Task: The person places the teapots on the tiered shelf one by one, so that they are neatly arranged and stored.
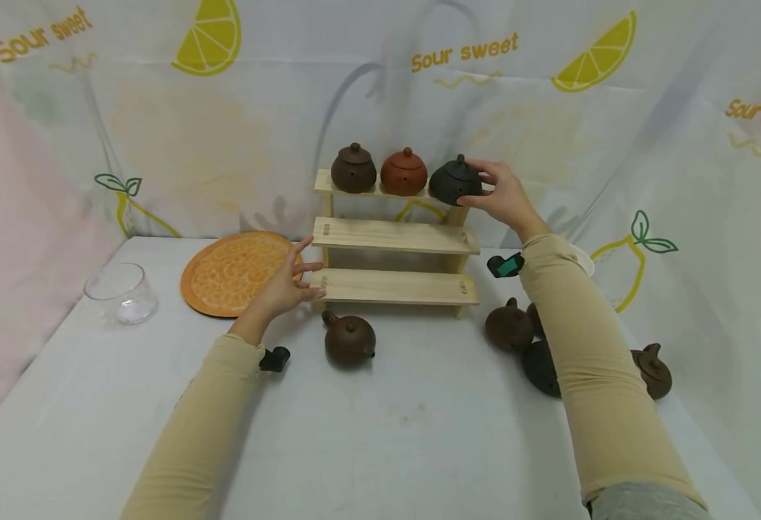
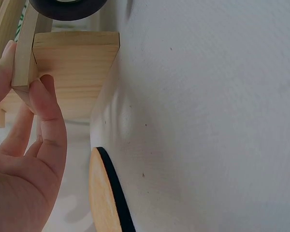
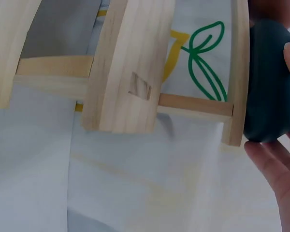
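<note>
Dark teapot on the top shelf

My right hand (image 1: 506,196) grips the dark teapot (image 1: 454,182); my left hand's (image 1: 287,283) loose, open fingers steady the wooden rack (image 1: 393,237).

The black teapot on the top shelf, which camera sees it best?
The head view: the black teapot shows whole, lid included, held by the right hand on the wooden shelf. The right wrist view shows only its dark side; the left wrist view, perhaps a dark sliver.

Shelf (image 1: 394,236): pale wood. Top-row teapots: brown (image 1: 353,169), red-orange (image 1: 404,172), black (image 1: 454,182). Plate (image 1: 233,272): orange, speckled. Tabletop (image 1: 387,433): white. Backdrop (image 1: 549,87): lemon print.
</note>
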Tool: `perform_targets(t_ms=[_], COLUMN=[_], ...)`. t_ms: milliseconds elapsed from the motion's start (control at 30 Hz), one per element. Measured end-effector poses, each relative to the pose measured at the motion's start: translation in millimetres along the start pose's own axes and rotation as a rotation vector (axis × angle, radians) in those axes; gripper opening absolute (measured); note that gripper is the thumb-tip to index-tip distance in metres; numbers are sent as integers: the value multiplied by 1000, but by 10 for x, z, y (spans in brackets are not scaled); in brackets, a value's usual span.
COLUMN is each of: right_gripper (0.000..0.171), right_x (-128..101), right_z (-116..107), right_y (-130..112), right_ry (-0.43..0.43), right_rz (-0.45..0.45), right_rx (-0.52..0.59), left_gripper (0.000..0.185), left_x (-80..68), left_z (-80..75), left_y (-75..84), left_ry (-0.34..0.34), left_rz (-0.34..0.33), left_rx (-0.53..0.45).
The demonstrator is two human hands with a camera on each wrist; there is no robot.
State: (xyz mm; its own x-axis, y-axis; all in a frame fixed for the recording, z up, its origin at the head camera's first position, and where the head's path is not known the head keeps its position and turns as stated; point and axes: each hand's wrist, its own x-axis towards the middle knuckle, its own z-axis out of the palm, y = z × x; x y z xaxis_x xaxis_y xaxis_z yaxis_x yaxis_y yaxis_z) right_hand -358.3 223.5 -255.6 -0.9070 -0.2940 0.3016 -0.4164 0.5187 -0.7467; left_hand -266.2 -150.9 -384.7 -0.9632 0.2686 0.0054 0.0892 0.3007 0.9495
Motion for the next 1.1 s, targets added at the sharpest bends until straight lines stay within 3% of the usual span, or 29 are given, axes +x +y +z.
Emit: perform_targets(t_ms=[300, 500, 767, 1100], right_gripper=[66, 65, 64, 61], right_x=[37, -2, -148, -414], right_z=[-7, -23, -31, 80], right_y=[-1, 14, -22, -44], right_ry=[-40, -17, 19, 14], right_rz=[-1, 11, 40, -19], right_rx=[-22, -26, 18, 49], left_gripper=[100, 99, 99, 99], left_x=[16, 18, 12, -10], left_z=[17, 43, 37, 11], left_y=[8, 45, 27, -4], left_ry=[-5, -6, -6, 5], left_rz=[4, 9, 28, 16], left_rx=[10, 15, 16, 18])
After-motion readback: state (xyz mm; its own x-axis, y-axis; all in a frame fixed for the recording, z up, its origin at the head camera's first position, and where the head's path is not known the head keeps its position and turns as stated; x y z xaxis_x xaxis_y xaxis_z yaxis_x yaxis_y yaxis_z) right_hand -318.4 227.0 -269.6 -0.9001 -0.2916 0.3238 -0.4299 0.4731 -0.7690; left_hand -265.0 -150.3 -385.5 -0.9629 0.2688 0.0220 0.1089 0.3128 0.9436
